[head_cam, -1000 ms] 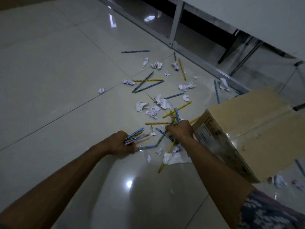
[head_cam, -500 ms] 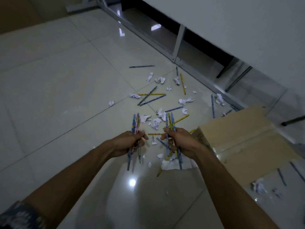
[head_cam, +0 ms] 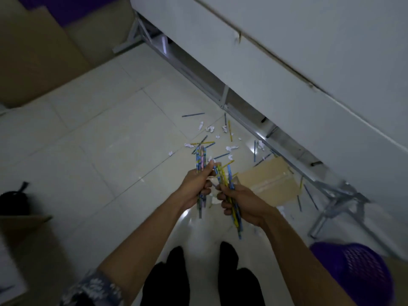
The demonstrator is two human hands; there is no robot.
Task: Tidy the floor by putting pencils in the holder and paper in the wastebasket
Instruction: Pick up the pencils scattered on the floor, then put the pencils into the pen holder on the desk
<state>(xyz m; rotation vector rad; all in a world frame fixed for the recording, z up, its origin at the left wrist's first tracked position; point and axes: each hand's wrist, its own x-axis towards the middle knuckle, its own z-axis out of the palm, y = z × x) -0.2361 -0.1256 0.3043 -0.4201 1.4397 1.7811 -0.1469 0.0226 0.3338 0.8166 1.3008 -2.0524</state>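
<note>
Partly done, lots left. Left hand [head_cam: 199, 186] closed tight on a bunch of pencils [head_cam: 201, 166], mostly blue, tips pointing up to 12 o'clock. Right hand [head_cam: 239, 204] closed on a 2nd bunch [head_cam: 229, 195], blue & yellow, slanting down to 5 o'clock. Both bunches held up off the floor, hands just beside each other, near mid-frame. No pencil in any holder yet, as far as can be seen. Black thing [head_cam: 13, 202] at 9 o'clock, far left edge, maybe the holder, too dark & blurry to tell. Purple mesh wastebasket [head_cam: 362, 274] at 4 o'clock, down by the right arm; inside not visible, so can't say if any paper is in it. Still on the floor [head_cam: 88, 151] at 12 to 1 o'clock past the hands: loose pencils [head_cam: 193, 115], some blue, some yellow, & many small paper balls [head_cam: 209, 129], white and crumpled. More pencils [head_cam: 311, 197] at 3 o'clock, by the cardboard box [head_cam: 269, 184] & the metal table legs [head_cam: 331, 202], plus a few paper bits near there. Looks like next: drop both bunches in the holder, then back for the rest of the pencils, then all the paper. Guess: about 1/2 of the pencils picked up, paper part not begun.
</note>
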